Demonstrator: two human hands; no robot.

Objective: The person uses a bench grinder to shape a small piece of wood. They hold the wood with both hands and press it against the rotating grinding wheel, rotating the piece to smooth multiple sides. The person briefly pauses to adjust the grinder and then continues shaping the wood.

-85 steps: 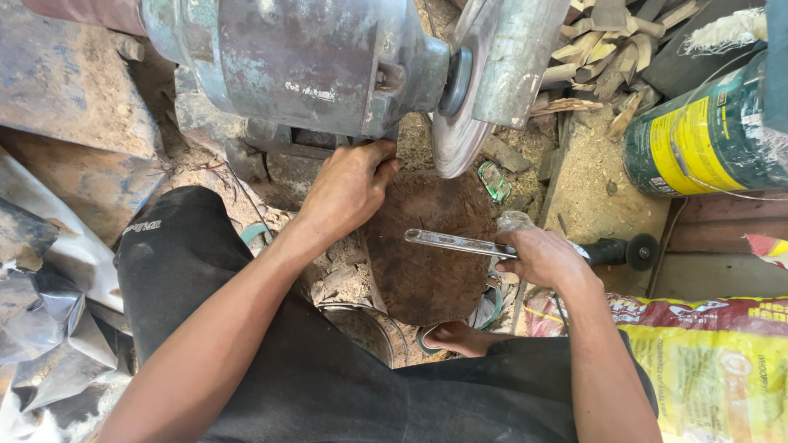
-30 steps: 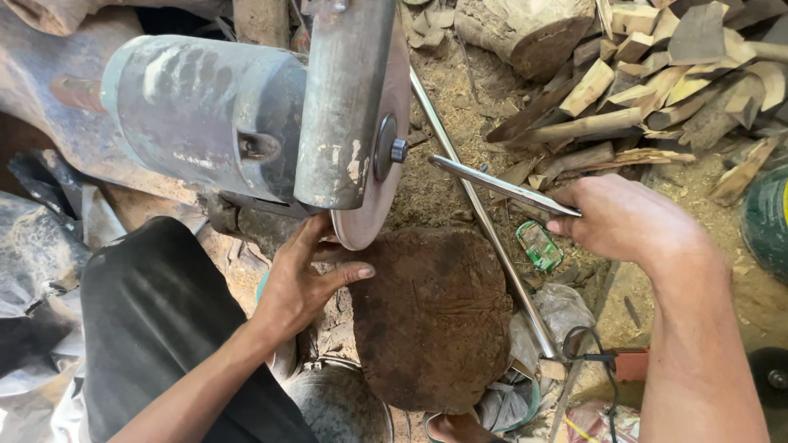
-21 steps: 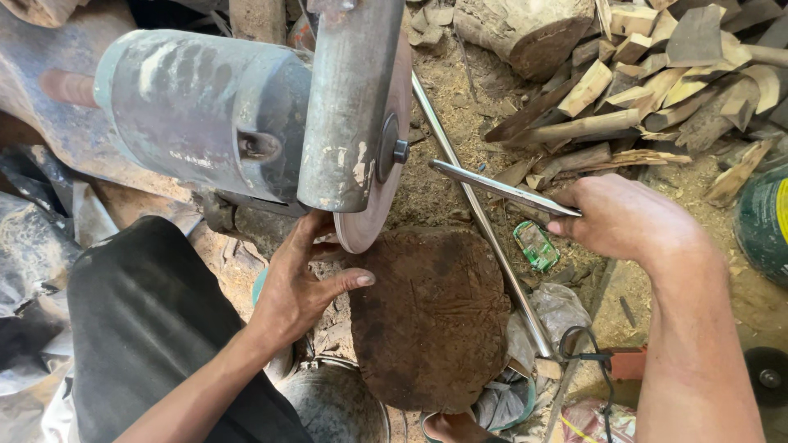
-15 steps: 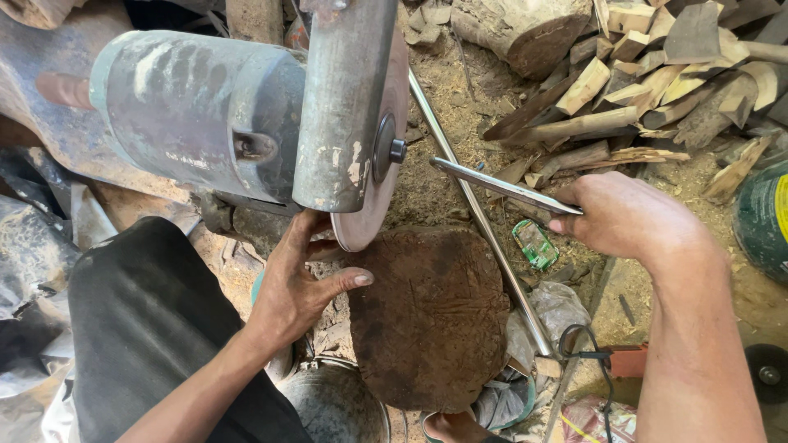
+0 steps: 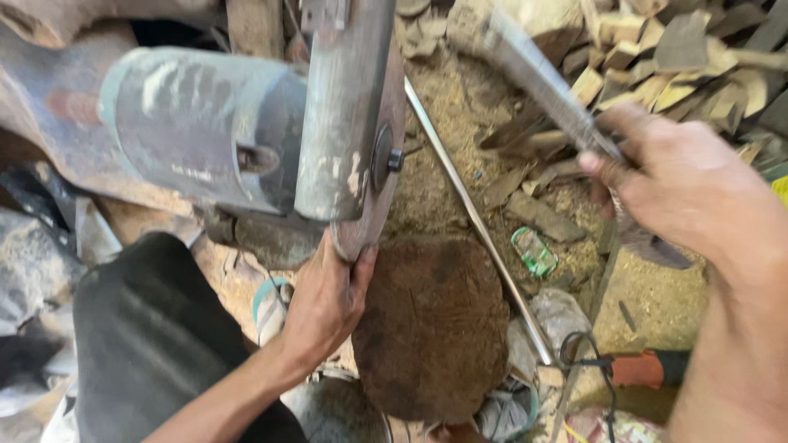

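Two bare hands are working beside a grey, drum-shaped bench grinder motor (image 5: 197, 131) fitted with a worn, rust-brown grinding disc (image 5: 373, 176) behind a grey metal guard (image 5: 341, 107). The left hand (image 5: 328, 299) is reaching up under the disc, its fingers curling partly closed around the disc's lower edge, with the thumb pressing against the side of the disc. The left hand is also lying just beside the upper left edge of a dark brown, roughly oval slab (image 5: 431, 328) that is resting below the disc.

The right hand (image 5: 685, 184) is closing firmly around a long, flat, grey metal blade (image 5: 546, 82), gripping it near one end. The blade is blurring in the picture; it is angling up and to the left from the grip, well apart from the disc. Whether its far end is touching anything cannot be told.

A thin, straight, silver metal rod (image 5: 476, 226) is lying diagonally on the sawdust-covered ground (image 5: 443, 107), running between the disc and the right hand and passing just beside the right edge of the oval slab. A small green-rimmed object (image 5: 533, 250) is lying near the rod. A heap of pale chopped wood offcuts (image 5: 657, 57) is filling the upper right area. An orange-handled tool (image 5: 640, 369) with a black cord (image 5: 583, 353) is lying at the lower right. The person's black trouser leg (image 5: 148, 344) is occupying the lower left.
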